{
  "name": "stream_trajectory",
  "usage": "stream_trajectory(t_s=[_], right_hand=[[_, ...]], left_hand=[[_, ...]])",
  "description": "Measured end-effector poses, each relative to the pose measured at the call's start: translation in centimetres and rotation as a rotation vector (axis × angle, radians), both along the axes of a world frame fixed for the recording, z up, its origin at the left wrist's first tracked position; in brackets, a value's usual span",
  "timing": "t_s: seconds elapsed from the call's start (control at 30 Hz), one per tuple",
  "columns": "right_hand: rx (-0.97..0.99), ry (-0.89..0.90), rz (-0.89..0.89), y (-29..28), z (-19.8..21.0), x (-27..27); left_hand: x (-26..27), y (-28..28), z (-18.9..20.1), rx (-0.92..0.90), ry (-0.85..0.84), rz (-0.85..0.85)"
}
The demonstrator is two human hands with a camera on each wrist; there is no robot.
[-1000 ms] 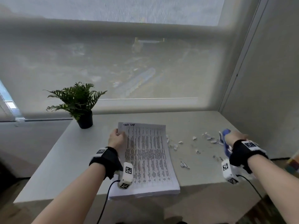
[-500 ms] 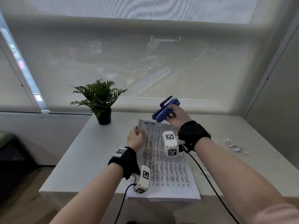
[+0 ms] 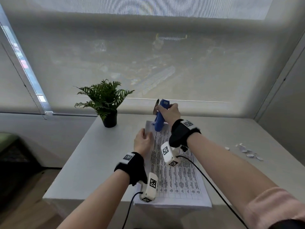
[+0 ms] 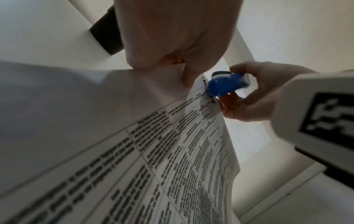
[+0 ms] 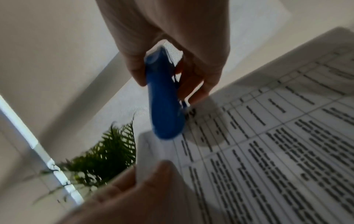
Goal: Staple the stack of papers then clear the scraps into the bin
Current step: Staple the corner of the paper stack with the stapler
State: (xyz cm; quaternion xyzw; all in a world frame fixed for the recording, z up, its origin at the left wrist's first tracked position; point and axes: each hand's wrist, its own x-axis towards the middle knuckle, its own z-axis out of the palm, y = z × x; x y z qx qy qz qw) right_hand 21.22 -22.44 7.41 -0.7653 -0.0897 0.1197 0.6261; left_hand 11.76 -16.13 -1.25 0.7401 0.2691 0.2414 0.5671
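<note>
Stapling step: I line up on the lifted corner.
My left hand [image 3: 143,142] pinches the paper stack [image 3: 175,176]; my right hand [image 3: 170,113] grips the blue stapler [image 3: 159,119], to seat and squeeze next.

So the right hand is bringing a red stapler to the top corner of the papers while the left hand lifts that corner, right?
Nearly: the stapler is blue, not red, as the head view shows. The rest holds: the right hand brings it to the top corner of the papers while the left hand lifts that corner.

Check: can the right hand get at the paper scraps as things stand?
Probably not at once: the right hand grips the blue stapler over the paper stack; the scraps lie unobstructed on its side.
</note>
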Motion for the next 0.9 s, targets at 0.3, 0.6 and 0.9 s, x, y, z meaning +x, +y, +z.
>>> stream_trajectory(t_s=[0.3,0.6,0.9], right_hand=[[-0.102,-0.088,0.022,1.9,0.5,-0.1],[-0.115,-0.213,-0.034,3.8,0.8,-0.7],[-0.090,-0.237,-0.017,3.8,0.7,-0.7]], left_hand=[[0.4,-0.1,0.2,-0.145,-0.141,-0.017],[0.6,0.4,-0.1,-0.216,-0.187,-0.080],[0.2,0.9,0.5,-0.213,-0.183,-0.213]])
